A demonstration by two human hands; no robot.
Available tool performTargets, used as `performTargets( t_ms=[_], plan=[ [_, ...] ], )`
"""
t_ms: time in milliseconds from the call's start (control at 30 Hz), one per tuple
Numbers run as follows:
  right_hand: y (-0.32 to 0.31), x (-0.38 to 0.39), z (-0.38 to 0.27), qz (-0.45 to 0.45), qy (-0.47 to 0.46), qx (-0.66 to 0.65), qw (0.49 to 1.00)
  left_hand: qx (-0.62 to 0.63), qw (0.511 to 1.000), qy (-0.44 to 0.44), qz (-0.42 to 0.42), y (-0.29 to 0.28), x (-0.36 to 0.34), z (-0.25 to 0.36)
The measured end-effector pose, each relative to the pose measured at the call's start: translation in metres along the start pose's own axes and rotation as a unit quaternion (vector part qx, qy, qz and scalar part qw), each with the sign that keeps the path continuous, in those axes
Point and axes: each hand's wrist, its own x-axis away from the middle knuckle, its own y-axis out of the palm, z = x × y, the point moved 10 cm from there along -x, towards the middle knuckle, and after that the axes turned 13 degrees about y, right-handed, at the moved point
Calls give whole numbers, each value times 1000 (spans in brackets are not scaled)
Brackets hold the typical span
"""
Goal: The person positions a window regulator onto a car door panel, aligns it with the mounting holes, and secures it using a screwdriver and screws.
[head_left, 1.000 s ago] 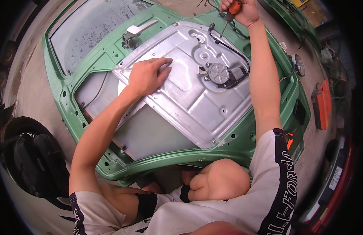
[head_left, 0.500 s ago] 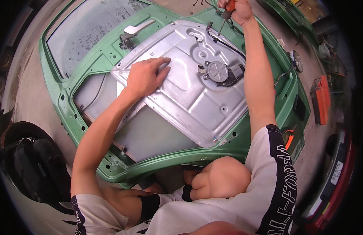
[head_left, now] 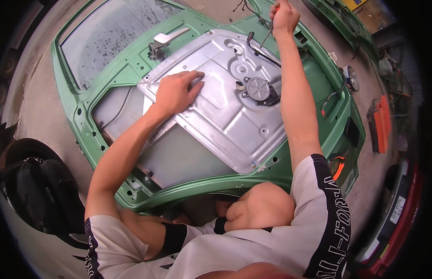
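A green car door (head_left: 181, 192) lies flat before me, with a silver metal panel (head_left: 211, 69) mounted on its inner side. My left hand (head_left: 175, 92) rests on the panel's left part, fingers apart, holding nothing. At the far right edge of the panel, my right hand (head_left: 284, 19) is wrapped round a screwdriver (head_left: 268, 37). Its handle is mostly hidden in the fist, and its shaft slants down to the panel's upper right corner. Near that tip runs a black cable (head_left: 254, 49). A round window motor (head_left: 259, 88) sits on the panel, partly covered by my right forearm.
A white inner door handle (head_left: 172, 35) lies above the panel. To the right are a round speaker (head_left: 351, 78), an orange case (head_left: 380, 124) and an orange-handled tool (head_left: 338, 168). A black bag-like object (head_left: 37, 195) stands at the left, a red car bumper (head_left: 397, 242) at lower right.
My right hand has shifted slightly and turned, hiding the orange screwdriver handle more. The whole view has moved a little. My left hand stays on the panel.
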Motion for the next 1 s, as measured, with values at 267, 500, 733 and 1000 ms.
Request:
performTargets(
  t_ms=[267,500,733,1000],
  plan=[
    [79,60,2,-737,278,-291,543,-2,999,-32,-1,-3,-1,-7],
    [-6,19,2,29,-57,47,997,-2,999,-36,-16,2,3,-2],
    [68,45,-9,-714,231,-223,623,-5,1000,-10,13,-8,0,-7],
    [-9,13,10,8,11,-15,1000,-21,998,-49,-28,2,5,-13]
  ],
)
